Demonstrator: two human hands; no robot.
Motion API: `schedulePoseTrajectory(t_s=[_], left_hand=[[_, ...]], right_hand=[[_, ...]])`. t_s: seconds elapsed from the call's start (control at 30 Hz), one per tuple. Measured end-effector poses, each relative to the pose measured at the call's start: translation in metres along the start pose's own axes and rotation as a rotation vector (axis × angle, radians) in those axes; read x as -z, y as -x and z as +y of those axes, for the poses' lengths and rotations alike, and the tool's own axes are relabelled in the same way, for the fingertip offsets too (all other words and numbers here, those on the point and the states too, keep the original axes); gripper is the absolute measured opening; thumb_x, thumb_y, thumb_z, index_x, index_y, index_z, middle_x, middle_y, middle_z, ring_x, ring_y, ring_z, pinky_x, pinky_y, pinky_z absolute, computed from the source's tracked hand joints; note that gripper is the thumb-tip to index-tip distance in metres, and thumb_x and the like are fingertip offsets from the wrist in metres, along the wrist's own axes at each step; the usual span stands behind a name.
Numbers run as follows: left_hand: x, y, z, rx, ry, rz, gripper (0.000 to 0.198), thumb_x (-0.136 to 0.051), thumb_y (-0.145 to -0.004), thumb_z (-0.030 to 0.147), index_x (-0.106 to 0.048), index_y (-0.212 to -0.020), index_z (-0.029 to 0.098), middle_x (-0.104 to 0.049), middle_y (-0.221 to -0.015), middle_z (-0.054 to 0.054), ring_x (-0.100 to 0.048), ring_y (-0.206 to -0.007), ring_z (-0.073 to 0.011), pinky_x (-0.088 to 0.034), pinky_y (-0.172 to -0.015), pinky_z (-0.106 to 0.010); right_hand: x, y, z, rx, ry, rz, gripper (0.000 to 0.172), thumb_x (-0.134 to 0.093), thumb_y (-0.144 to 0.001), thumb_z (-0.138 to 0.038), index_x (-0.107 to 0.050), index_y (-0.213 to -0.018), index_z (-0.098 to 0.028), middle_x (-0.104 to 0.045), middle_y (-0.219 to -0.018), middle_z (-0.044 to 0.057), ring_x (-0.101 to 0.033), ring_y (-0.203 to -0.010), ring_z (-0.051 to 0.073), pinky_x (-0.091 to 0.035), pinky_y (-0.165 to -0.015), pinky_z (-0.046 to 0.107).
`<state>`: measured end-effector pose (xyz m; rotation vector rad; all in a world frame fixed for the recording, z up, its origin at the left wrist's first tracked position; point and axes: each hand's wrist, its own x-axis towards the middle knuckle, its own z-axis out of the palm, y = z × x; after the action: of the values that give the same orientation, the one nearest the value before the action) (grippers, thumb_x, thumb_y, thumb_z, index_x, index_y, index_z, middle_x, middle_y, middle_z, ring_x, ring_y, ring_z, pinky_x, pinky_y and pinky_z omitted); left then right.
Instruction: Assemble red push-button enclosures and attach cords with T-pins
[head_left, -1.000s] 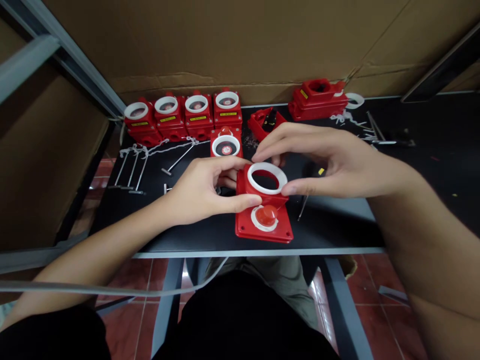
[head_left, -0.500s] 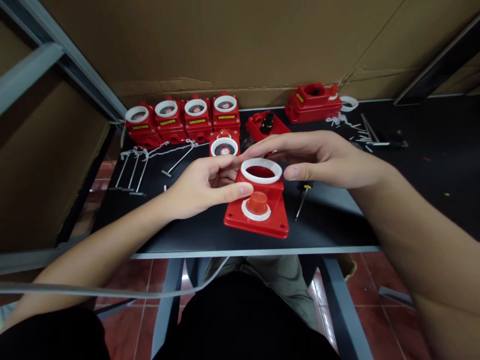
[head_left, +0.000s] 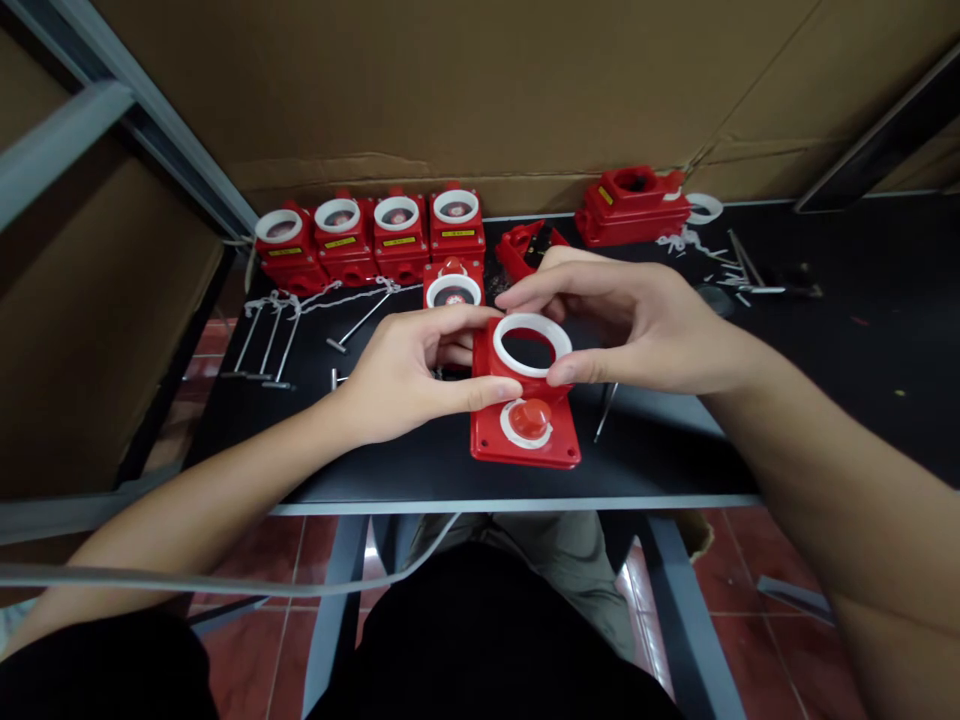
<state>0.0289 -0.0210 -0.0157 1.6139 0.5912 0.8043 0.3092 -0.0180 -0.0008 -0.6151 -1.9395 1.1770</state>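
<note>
My left hand [head_left: 416, 375] grips the left side of a red plastic housing cover [head_left: 487, 440], thumb across its front and fingers behind. The cover is tilted above the bench edge. A white ring [head_left: 508, 350] sits around its round opening, and the dark bench shows through the hole. Below it a red dome [head_left: 530, 419] stands in a white collar. My right hand [head_left: 637, 325] curves over the white ring, its thumb on the ring's lower right side and its fingers at the far upper edge. A screwdriver [head_left: 606, 412] lies partly hidden under my right hand.
Red boxes with white rings [head_left: 341, 240] line the back left of the black bench [head_left: 420, 480]. An open red housing [head_left: 517, 250] and another red box [head_left: 634, 215] stand behind my hands. T-shaped metal rods [head_left: 285, 350] lie left; loose screws [head_left: 724, 265] lie right.
The cover has moved slightly right and tipped, so its opening now faces me more. My right thumb has come onto the white ring, where it was apart before.
</note>
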Motion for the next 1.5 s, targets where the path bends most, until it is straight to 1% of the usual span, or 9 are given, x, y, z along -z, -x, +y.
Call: schedulePoseTrajectory(t_s=[0.17,0.23,0.43,0.57,0.83,1.13,1.3,1.4,1.5], left_hand=[[-0.002,0.007,-0.003,-0.134,-0.205,0.131,0.067,-0.113,-0.080,0.040,-0.088,-0.136,0.015,-0.092,-0.126,-0.011,-0.091,-0.106,-0.0267,-0.077,-0.101,-0.034],[-0.002,0.008,-0.002,-0.150,-0.218,0.121,0.067,-0.113,-0.079,0.038,-0.088,-0.137,0.016,-0.091,-0.128,-0.012,-0.090,-0.107,-0.0268,-0.077,-0.102,-0.034],[0.004,0.001,0.003,-0.059,0.003,-0.158,0.051,-0.108,-0.086,0.028,-0.087,-0.130,0.017,-0.091,-0.125,-0.010,-0.090,-0.113,-0.0277,-0.076,-0.105,-0.036],[0.007,-0.001,0.003,-0.068,0.069,-0.257,0.044,-0.107,-0.083,0.017,-0.088,-0.123,0.018,-0.091,-0.119,-0.007,-0.090,-0.115,-0.0279,-0.076,-0.103,-0.034],[0.005,0.000,-0.004,-0.113,0.003,-0.154,0.060,-0.114,-0.074,0.025,-0.089,-0.128,0.017,-0.091,-0.122,-0.009,-0.089,-0.112,-0.0285,-0.076,-0.107,-0.038],[-0.001,0.005,0.003,-0.246,-0.112,0.116,0.062,-0.112,-0.080,0.026,-0.087,-0.136,0.018,-0.088,-0.140,-0.013,-0.087,-0.125,-0.0272,-0.074,-0.108,-0.032],[-0.004,0.008,0.003,-0.240,-0.211,0.288,0.067,-0.114,-0.078,0.032,-0.085,-0.138,0.022,-0.086,-0.148,-0.014,-0.085,-0.133,-0.0320,-0.073,-0.116,-0.042],[-0.001,0.005,0.003,-0.164,-0.150,0.213,0.067,-0.113,-0.079,0.038,-0.084,-0.137,0.021,-0.087,-0.145,-0.014,-0.086,-0.130,-0.0333,-0.074,-0.116,-0.047],[0.003,0.001,0.005,-0.080,-0.018,0.024,0.067,-0.113,-0.078,0.036,-0.085,-0.136,0.018,-0.089,-0.137,-0.014,-0.089,-0.123,-0.0326,-0.076,-0.111,-0.045]], right_hand=[[-0.009,0.003,-0.006,0.063,0.166,0.095,0.059,-0.112,-0.082,-0.047,-0.092,-0.137,-0.034,-0.073,-0.109,0.004,-0.071,-0.099,0.023,-0.065,-0.089,0.039],[-0.007,0.003,-0.011,0.060,0.219,0.087,0.058,-0.111,-0.083,-0.048,-0.093,-0.136,-0.036,-0.075,-0.111,0.006,-0.071,-0.103,0.026,-0.067,-0.096,0.043],[0.012,0.000,-0.019,0.087,-0.006,-0.206,0.062,-0.106,-0.092,-0.037,-0.087,-0.151,-0.037,-0.085,-0.149,0.006,-0.077,-0.142,0.029,-0.063,-0.127,0.045],[0.015,-0.001,-0.012,0.081,-0.066,-0.345,0.067,-0.105,-0.094,-0.032,-0.083,-0.158,-0.036,-0.088,-0.148,0.007,-0.072,-0.155,0.028,-0.058,-0.134,0.045],[0.008,0.004,-0.008,0.025,-0.055,-0.228,0.071,-0.108,-0.089,-0.039,-0.084,-0.156,-0.042,-0.091,-0.134,0.004,-0.074,-0.134,0.027,-0.060,-0.126,0.045],[-0.012,0.003,-0.009,0.032,0.013,0.160,0.068,-0.116,-0.075,-0.038,-0.092,-0.138,-0.046,-0.090,-0.133,0.000,-0.079,-0.127,0.029,-0.068,-0.114,0.048],[-0.033,0.006,-0.012,0.011,0.178,0.376,0.062,-0.112,-0.082,-0.048,-0.092,-0.139,-0.039,-0.089,-0.137,0.007,-0.077,-0.130,0.036,-0.068,-0.118,0.060],[-0.029,0.005,-0.010,0.009,0.088,0.313,0.063,-0.112,-0.082,-0.048,-0.091,-0.141,-0.039,-0.087,-0.144,0.007,-0.076,-0.139,0.037,-0.066,-0.125,0.060],[-0.011,0.001,-0.005,0.007,-0.073,0.074,0.065,-0.112,-0.081,-0.045,-0.091,-0.142,-0.040,-0.087,-0.148,0.005,-0.078,-0.142,0.032,-0.064,-0.129,0.051]])
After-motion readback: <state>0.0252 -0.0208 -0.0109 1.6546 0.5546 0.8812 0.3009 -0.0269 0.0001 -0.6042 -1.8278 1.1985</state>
